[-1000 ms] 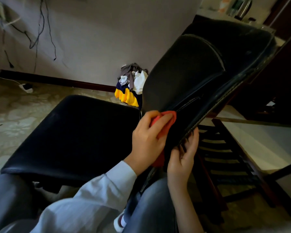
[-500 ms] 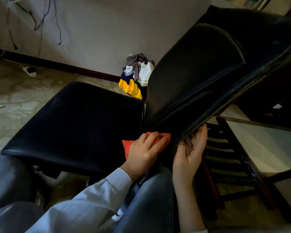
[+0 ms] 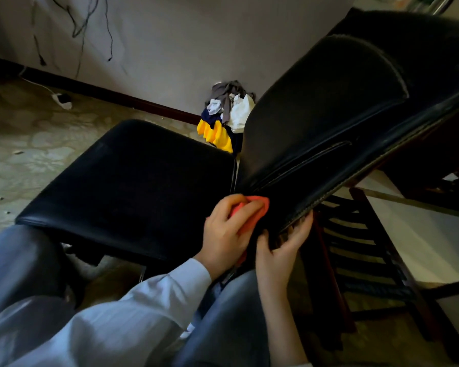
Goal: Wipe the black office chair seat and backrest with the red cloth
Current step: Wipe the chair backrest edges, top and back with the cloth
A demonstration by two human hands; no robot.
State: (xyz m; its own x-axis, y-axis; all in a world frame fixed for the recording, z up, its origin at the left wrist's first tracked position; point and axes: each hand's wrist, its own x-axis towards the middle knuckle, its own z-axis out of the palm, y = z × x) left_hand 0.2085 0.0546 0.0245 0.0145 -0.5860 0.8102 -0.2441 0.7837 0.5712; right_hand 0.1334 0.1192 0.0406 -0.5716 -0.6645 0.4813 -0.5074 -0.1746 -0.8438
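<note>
Stroke reverses: left hand (image 3: 227, 229) clutching red cloth (image 3: 252, 210) climbs from crease onto lower backrest (image 3: 329, 115); right hand (image 3: 281, 250) grips backrest edge; seat (image 3: 133, 186) likely pending.

Single head-worn view, aimed forward and down.
The chair seat (image 3: 133, 186) and backrest (image 3: 329, 115) are viewed at close range from above, through a wide-angle lens.
</note>
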